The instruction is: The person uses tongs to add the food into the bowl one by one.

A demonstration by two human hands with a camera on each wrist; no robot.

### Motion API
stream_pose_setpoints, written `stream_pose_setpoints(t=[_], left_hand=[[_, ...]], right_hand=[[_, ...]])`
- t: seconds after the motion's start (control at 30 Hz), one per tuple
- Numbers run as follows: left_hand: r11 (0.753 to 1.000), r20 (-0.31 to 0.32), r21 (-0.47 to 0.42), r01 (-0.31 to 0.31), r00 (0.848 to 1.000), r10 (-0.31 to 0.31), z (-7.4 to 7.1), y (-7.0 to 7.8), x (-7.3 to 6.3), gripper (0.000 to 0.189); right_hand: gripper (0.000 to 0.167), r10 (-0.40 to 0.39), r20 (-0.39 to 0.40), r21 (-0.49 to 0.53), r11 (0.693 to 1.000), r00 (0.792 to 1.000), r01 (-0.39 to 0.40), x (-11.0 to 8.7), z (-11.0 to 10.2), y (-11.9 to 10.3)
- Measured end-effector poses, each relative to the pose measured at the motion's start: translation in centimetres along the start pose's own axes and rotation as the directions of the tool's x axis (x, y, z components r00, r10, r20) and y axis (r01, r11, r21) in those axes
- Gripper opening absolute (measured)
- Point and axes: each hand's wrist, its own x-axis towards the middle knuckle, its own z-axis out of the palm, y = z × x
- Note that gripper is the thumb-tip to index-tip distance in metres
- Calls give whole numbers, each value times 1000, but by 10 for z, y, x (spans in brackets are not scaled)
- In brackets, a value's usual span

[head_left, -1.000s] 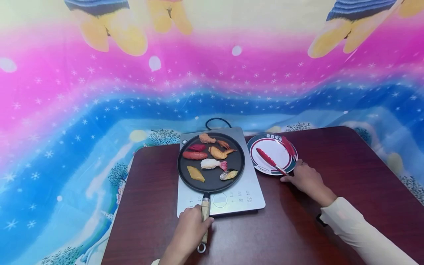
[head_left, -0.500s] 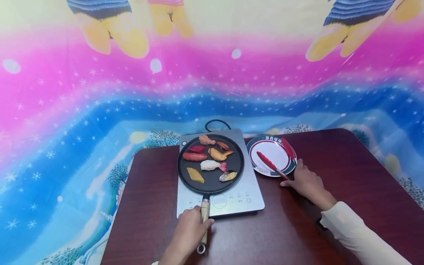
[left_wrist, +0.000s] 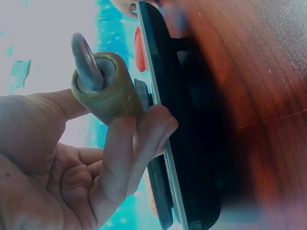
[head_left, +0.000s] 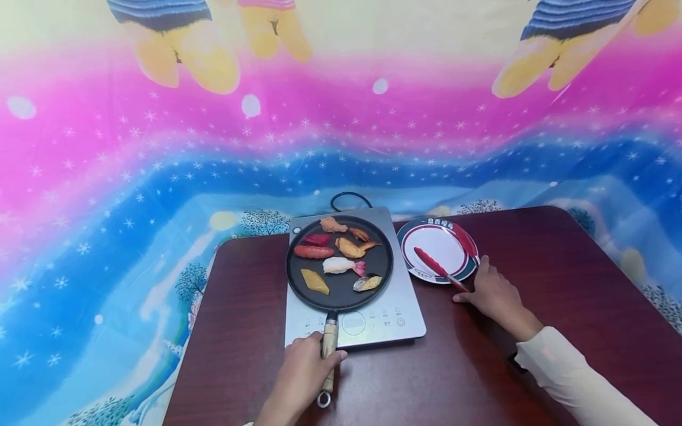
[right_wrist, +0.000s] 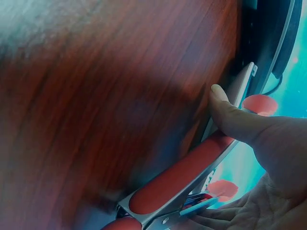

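My left hand (head_left: 301,368) grips the wooden handle (head_left: 330,340) of a flat black frying pan (head_left: 341,296), with the thumb over its right side. Close up in the left wrist view, the fingers wrap the handle below its metal hanging ring (left_wrist: 86,62). In my right hand (head_left: 495,293) are red-tipped tongs (head_left: 430,261), their arms spread over a round plate (head_left: 442,242) with a dark green rim. The right wrist view shows the thumb against the red grip of the tongs (right_wrist: 182,175); the other fingers are partly hidden behind it.
The pan rests on a silver induction cooker (head_left: 412,322). In it lie a drumstick (head_left: 333,225), a sausage (head_left: 313,252), a chicken wing (head_left: 348,247), a shrimp sushi (head_left: 338,265), a yellow slice (head_left: 315,281) and other pieces. A patterned cloth (head_left: 341,118) hangs behind the brown table (head_left: 559,260).
The tongs' left arm has shifted slightly toward the person over the plate, with the right hand still holding them. The left hand and pan look the same.
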Motion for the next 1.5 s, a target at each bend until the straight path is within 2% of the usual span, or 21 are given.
stream_pose_setpoints(t=[0.23,0.57,1.0,1.27,1.5], left_hand=[[999,17,-6,36,999,-36,-3,1,1,38],[998,-76,68,-3,997,9,-5,0,0,35],[994,-84,107,0,996,9,-6,-1,2,35],[989,-138,146,-15,990,35,-9,-1,3,34],[985,-173,169,18,985,12,-12,-1,4,37]], right_hand=[[132,-21,2,17,1000,1000,21,-1,0,2],[133,-24,3,30,999,1000,24,-2,4,7],[132,-7,4,16,1000,1000,6,-6,5,6],[132,1,2,8,1000,1000,-1,-6,4,2],[133,12,6,3,1000,1000,-12,-5,4,2]])
